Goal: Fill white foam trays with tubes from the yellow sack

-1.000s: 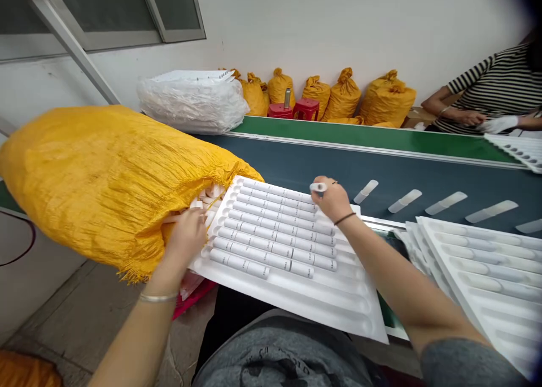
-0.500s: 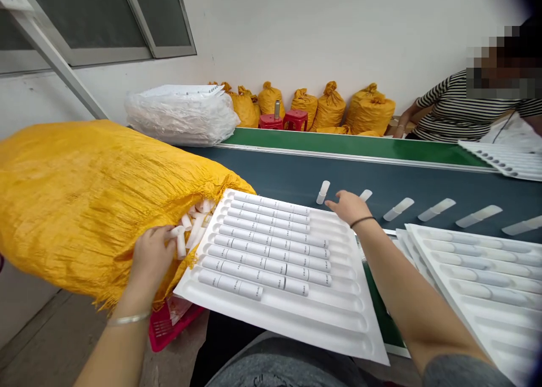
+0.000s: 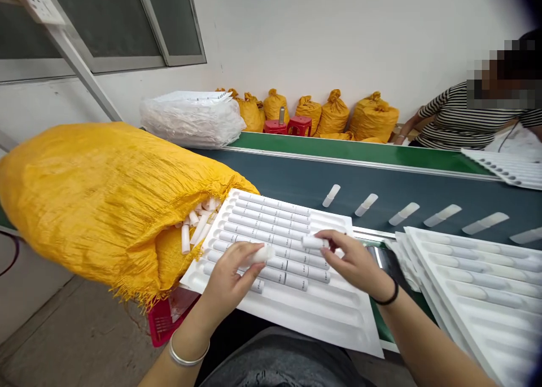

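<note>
My left hand, with a silver bangle at its wrist, pinches a short translucent white cap above the tray. Just to the right, my right hand grips a small white tube between thumb and fingers. The two pieces are apart, with their ends facing each other. Under both hands lies a white moulded tray, tilted on my lap side, with white labelled tubes laid end to end in several grooves. The nearest grooves hold nothing.
At left, a large yellow woven sack spills white plastic pieces. Translucent-ended tubes stand in a row on the dark conveyor belt. Stacked trays sit at right. A person in stripes works across the belt.
My left hand has come from the sack's mouth to over the tray with a white cap. My right hand has drawn back from the belt and now holds a tube over the tray.
</note>
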Motion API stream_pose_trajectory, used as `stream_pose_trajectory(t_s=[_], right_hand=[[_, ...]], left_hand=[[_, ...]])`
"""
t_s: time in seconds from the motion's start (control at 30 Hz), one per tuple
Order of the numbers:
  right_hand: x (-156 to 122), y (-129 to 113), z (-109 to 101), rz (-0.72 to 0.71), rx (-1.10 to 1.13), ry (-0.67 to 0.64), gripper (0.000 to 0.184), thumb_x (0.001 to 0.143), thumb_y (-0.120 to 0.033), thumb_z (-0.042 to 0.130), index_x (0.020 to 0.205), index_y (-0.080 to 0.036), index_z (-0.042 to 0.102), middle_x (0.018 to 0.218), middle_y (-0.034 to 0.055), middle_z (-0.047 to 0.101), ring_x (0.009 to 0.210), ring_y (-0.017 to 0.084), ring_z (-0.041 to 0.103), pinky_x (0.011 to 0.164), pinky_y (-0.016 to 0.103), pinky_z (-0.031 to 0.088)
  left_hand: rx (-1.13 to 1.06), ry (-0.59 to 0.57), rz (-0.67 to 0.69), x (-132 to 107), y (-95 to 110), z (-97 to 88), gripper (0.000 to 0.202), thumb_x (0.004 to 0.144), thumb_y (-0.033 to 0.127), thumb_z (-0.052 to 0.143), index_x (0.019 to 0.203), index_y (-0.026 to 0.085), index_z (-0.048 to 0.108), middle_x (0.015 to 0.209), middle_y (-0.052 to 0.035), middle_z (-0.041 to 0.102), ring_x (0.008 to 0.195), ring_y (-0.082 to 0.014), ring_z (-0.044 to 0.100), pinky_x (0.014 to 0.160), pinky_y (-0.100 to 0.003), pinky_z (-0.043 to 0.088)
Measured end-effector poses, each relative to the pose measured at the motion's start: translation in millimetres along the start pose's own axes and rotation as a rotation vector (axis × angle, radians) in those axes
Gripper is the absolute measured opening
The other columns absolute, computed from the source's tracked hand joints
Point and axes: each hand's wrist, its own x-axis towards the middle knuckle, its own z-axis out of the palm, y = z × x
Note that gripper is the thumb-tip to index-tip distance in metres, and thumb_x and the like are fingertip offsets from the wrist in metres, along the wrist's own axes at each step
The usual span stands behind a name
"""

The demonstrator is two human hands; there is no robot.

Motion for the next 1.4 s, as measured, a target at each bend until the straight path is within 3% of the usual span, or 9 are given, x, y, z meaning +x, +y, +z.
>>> stream_pose_trajectory(t_s=[0.13, 0.47, 0.57, 0.67, 0.77, 1.03, 1.1, 1.27, 1.4], right_hand=[[-15, -32, 8, -0.283, 0.274, 0.023, 0.028, 0.095, -0.025, 0.045, 0.122, -0.024, 0.053, 0.103, 0.0084, 0.064, 0.09, 0.019, 0.061, 0.078, 0.032, 0.053], [-11, -37, 1, -0.584, 0.127, -0.047, 0.037, 0.094, -0.013, 0.044, 0.128, -0.025, 0.05, 0.109, 0.0095, 0.06, 0.102, 0.019, 0.058, 0.086, 0.033, 0.051], [-13, -38, 4, -0.527, 0.142, -0.005, 0.035, 0.094, -0.016, 0.044, 0.128, -0.025, 0.049, 0.108, 0.0101, 0.061, 0.102, 0.02, 0.058, 0.087, 0.036, 0.051], [-15, -37, 8, -0.438, 0.18, 0.005, 0.032, 0.096, -0.02, 0.043, 0.126, -0.024, 0.05, 0.106, 0.0101, 0.062, 0.098, 0.021, 0.059, 0.085, 0.037, 0.051], [-15, -37, 13, -0.294, 0.255, -0.02, 0.028, 0.096, -0.028, 0.044, 0.122, -0.022, 0.054, 0.1, 0.0091, 0.064, 0.089, 0.019, 0.061, 0.079, 0.034, 0.051], [-9, -43, 25, 0.166, 0.719, -0.292, 0.042, 0.093, -0.05, 0.045, 0.105, -0.013, 0.061, 0.068, 0.0029, 0.059, 0.057, 0.012, 0.053, 0.054, 0.024, 0.047], [-8, -45, 23, 0.105, 0.634, -0.277, 0.041, 0.094, -0.047, 0.045, 0.114, -0.014, 0.058, 0.077, 0.0056, 0.062, 0.064, 0.013, 0.056, 0.06, 0.027, 0.05], [-10, -45, 19, -0.334, 0.232, -0.116, 0.034, 0.093, -0.027, 0.051, 0.126, -0.019, 0.054, 0.106, 0.0108, 0.064, 0.093, 0.019, 0.06, 0.083, 0.035, 0.049], [-10, -45, 32, -0.401, 0.23, -0.206, 0.031, 0.093, -0.029, 0.053, 0.123, -0.02, 0.057, 0.103, 0.0085, 0.066, 0.091, 0.018, 0.062, 0.081, 0.029, 0.05]], left_hand=[[-0.031, -0.174, 0.028, 0, 14, 7.1, 0.035, 0.093, 0.024, 0.051, 0.128, 0.024, 0.054, 0.11, -0.007, 0.061, 0.105, -0.0177, 0.057, 0.091, -0.031, 0.048], [-0.08, -0.302, 0.021, -4, 23, 0.8, 0.038, 0.091, 0.032, 0.055, 0.127, 0.021, 0.057, 0.094, -0.0042, 0.068, 0.085, -0.0156, 0.064, 0.078, -0.027, 0.052], [-0.048, -0.243, -0.037, -2, 24, 0.2, 0.051, 0.086, 0.037, 0.062, 0.133, 0.021, 0.05, 0.107, -0.0068, 0.067, 0.093, -0.0191, 0.064, 0.08, -0.03, 0.053], [0.023, -0.22, -0.01, -1, 26, -1.6, 0.041, 0.087, 0.032, 0.06, 0.126, 0.02, 0.054, 0.105, -0.0071, 0.068, 0.093, -0.0189, 0.064, 0.08, -0.03, 0.053], [0.09, -0.185, 0.127, -1, 26, -1.7, 0.031, 0.091, 0.023, 0.055, 0.121, 0.017, 0.057, 0.098, -0.0075, 0.068, 0.091, -0.0178, 0.063, 0.08, -0.029, 0.052], [0.447, -0.11, 0.446, -5, 22, 6.5, 0.049, 0.09, 0.011, 0.052, 0.137, 0.015, 0.039, 0.093, -0.0098, 0.065, 0.081, -0.0211, 0.058, 0.074, -0.038, 0.052], [0.44, -0.113, 0.414, -5, 20, 7.2, 0.058, 0.092, 0.017, 0.052, 0.144, 0.015, 0.029, 0.093, -0.0101, 0.065, 0.082, -0.0218, 0.059, 0.073, -0.037, 0.053], [0.308, -0.114, 0.26, -10, 19, 6.7, 0.075, 0.096, 0.033, 0.043, 0.15, 0.013, -0.005, 0.097, -0.0129, 0.065, 0.085, -0.0225, 0.063, 0.075, -0.036, 0.055], [0.316, -0.17, 0.276, -20, 19, 11.2, 0.075, 0.096, 0.03, 0.041, 0.15, 0.015, -0.009, 0.092, -0.0111, 0.066, 0.08, -0.0228, 0.063, 0.072, -0.036, 0.055]])
